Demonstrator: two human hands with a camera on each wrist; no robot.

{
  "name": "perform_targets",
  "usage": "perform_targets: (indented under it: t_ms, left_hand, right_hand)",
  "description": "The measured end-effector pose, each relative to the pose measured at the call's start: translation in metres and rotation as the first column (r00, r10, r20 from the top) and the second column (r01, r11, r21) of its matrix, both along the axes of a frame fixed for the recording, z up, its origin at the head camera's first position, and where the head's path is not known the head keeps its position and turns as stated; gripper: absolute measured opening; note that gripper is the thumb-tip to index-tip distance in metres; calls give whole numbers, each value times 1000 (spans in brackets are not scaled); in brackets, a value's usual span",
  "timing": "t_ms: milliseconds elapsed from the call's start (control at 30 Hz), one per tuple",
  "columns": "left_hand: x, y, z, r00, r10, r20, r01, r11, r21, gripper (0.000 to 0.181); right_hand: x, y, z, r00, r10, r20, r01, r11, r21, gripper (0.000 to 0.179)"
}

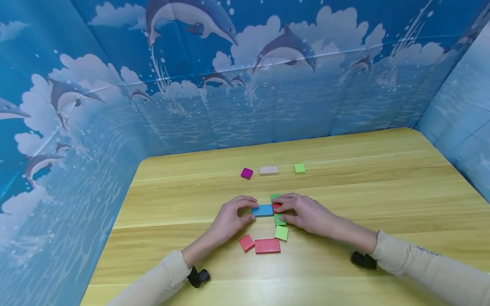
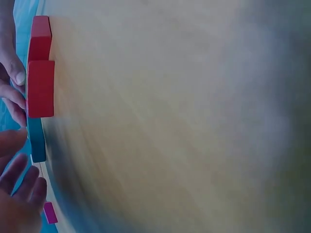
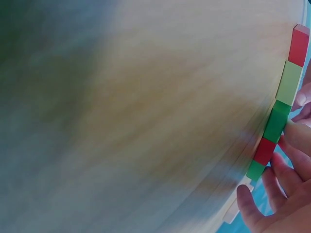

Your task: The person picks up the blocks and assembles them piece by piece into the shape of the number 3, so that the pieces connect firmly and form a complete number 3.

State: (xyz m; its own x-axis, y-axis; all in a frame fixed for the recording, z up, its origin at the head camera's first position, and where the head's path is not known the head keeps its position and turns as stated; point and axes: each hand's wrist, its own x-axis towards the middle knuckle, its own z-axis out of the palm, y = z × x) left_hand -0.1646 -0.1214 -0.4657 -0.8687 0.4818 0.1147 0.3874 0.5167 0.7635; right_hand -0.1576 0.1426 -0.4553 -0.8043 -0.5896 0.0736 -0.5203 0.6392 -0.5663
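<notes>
Fingers of the right hand (image 1: 304, 213) spread wide against the red square (image 1: 276, 206), right of the blue block (image 1: 262, 211); I cannot tell whether those of the left hand (image 1: 232, 216) pinch its left end. Nearer than it, a dropped thumb could nudge the lime square (image 1: 281, 233); beside it, uneven pushing could skew the red square.

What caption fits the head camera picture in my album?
Left hand at a blue block, right hand at a red block, printed dolphins behind.
</notes>
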Motion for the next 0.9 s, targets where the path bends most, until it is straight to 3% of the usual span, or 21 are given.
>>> perform_targets:
  t_ms: [533, 900]
  left_hand:
    - [-7, 5, -8, 1000, -27, 0, 27, 999, -25, 20]
    - [-7, 6, -9, 1000, -27, -11, 27, 999, -27, 20]
  right_hand:
    - [-1, -2, 0, 1000, 5, -30, -5, 1000, -3, 31]
    - [-2, -5, 10, 996, 48, -69, -43, 996, 77, 32]
